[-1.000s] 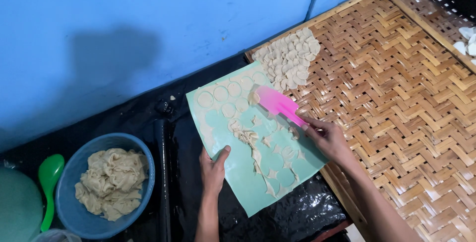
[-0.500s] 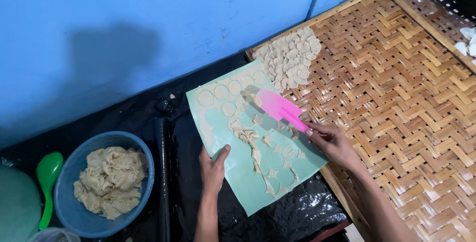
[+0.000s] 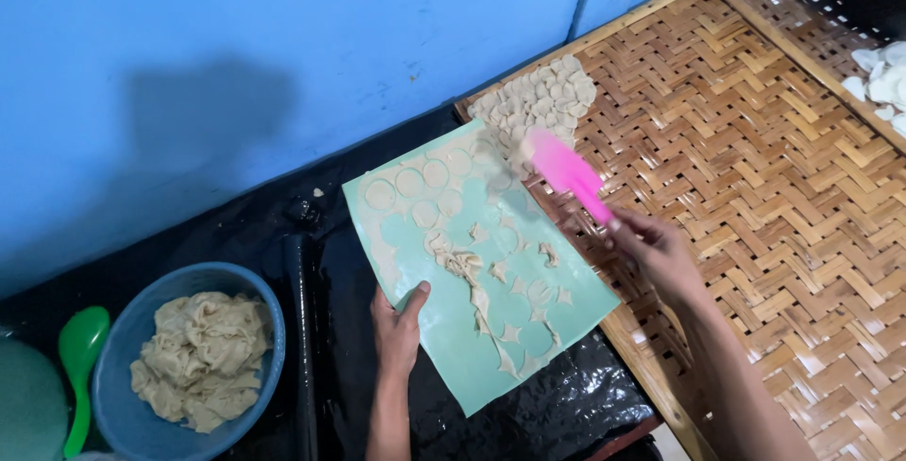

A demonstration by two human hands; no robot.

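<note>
My left hand grips the near left edge of a pale green mat. Thin round dough discs and torn dough scraps lie on the mat. My right hand holds a pink spatula by its handle. The blade is blurred and hovers at the mat's far right corner, beside a pile of cut dough discs on the woven bamboo tray.
A blue bowl full of dough scraps stands at the lower left, with a green spoon and a green lid beside it. A black wet sheet lies under the mat. White pieces lie on a second tray at the far right.
The pink spatula swept from the mat's upper middle up and right toward the disc pile on the bamboo tray. My left hand stayed on the mat's edge.
</note>
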